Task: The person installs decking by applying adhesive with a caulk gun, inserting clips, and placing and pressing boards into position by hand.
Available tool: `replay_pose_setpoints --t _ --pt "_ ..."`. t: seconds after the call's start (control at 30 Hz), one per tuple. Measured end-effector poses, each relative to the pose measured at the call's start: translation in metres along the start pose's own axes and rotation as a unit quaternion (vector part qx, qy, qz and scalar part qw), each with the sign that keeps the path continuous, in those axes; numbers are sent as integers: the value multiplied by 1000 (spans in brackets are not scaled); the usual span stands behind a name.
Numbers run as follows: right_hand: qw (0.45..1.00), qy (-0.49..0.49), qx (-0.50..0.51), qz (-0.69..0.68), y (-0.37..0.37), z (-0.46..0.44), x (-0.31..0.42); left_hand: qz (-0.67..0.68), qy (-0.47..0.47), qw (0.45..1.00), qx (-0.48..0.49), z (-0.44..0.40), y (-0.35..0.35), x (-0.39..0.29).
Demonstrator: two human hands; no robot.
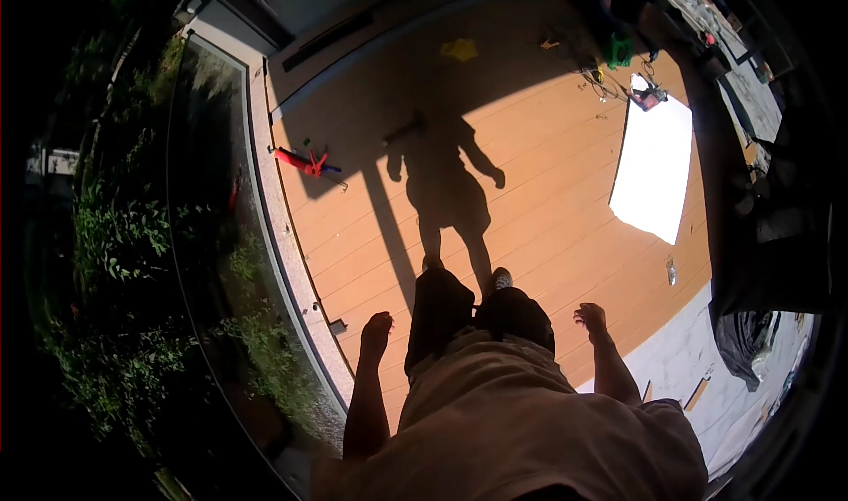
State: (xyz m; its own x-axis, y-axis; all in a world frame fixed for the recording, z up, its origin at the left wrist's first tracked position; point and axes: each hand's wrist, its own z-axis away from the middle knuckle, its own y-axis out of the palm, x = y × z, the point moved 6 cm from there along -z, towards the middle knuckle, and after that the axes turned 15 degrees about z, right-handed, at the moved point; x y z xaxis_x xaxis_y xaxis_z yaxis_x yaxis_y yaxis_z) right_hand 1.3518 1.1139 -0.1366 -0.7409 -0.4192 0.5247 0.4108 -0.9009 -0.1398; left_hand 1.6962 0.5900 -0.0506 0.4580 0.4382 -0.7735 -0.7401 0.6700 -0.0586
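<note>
Both arms hang at the sides of my body, over the orange-brown plank floor. My left hand is near the left leg of my dark shorts, its fingers curled and nothing visible in them. On the right, my right hand has its fingers apart and bent, holding nothing. Farther ahead at the left, a red caulking gun lies on the floor beside the glass edge. A bright white sheet lies on the planks at the right, with a dark red tool at its far end.
A glass panel with greenery behind it runs along the left. At the far right, a person is near a green object and cables. A yellow item lies in shadow. Black plastic is at the right.
</note>
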Motion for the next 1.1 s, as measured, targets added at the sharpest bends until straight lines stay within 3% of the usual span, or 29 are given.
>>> replay_pose_setpoints --t 0.03,0.1,0.17,0.2,0.23,0.27,0.33,0.4,0.43,0.47,0.5,0.6,0.7,0.73,0.8,0.83,0.9,0.93,0.97,1.0,1.03,1.07,1.1 --pt "998 23 -57 27 1 5 14 34 15 999 -3 -2 0 -4" --pt "997 38 -53 36 4 -8 28 -24 -18 1000 4 -11 6 2" --pt "998 44 -50 2 8 -22 30 184 -152 967 92 -43 7 33" --pt "999 40 -24 -6 14 -31 31 167 -160 970 78 -62 4 27" --pt "999 32 1 -11 16 -45 31 148 -131 969 146 -99 5 11" --pt "998 44 -18 29 25 -45 47 -227 -19 970 79 -162 5 -8" --pt "994 54 -50 81 49 -39 81 -134 -16 990 49 -238 30 -121" --pt "991 41 -73 109 75 -28 119 -46 51 997 28 -327 44 -220" --pt "987 28 -88 130 87 -26 147 -34 78 996 28 -394 42 -243" --pt "989 17 -75 129 98 -25 165 -48 85 995 22 -407 48 -311" --pt "992 -8 -68 110 112 -18 187 -21 112 993 37 -458 47 -336" --pt "983 -77 -74 148 159 16 249 32 36 998 36 -509 41 -437" --pt "984 -111 -91 109 185 32 269 -29 83 993 72 -566 44 -486" --pt "984 -80 -108 117 188 33 256 -29 96 989 111 -571 48 -485" --pt "985 -29 -135 104 197 43 224 -60 138 981 124 -599 48 -422" --pt "986 -10 -142 87 205 48 207 -54 73 975 204 -588 54 -395" --pt "986 57 -137 77 223 55 169 -92 56 974 197 -565 45 -312" --pt "983 100 -138 67 236 61 162 -120 -28 975 184 -538 36 -277" --pt "979 144 -135 58 250 70 157 -44 -81 976 195 -535 13 -203" --pt "984 121 -105 77 258 62 145 -98 -154 950 254 -509 -2 -175" --pt "988 95 -76 94 262 54 127 -223 -274 888 292 -499 -23 -118" --pt "989 117 -38 80 262 22 86 -182 -323 912 176 -457 -41 -132" --pt "988 139 1 69 261 -10 46 -149 -341 913 166 -426 -51 -145"
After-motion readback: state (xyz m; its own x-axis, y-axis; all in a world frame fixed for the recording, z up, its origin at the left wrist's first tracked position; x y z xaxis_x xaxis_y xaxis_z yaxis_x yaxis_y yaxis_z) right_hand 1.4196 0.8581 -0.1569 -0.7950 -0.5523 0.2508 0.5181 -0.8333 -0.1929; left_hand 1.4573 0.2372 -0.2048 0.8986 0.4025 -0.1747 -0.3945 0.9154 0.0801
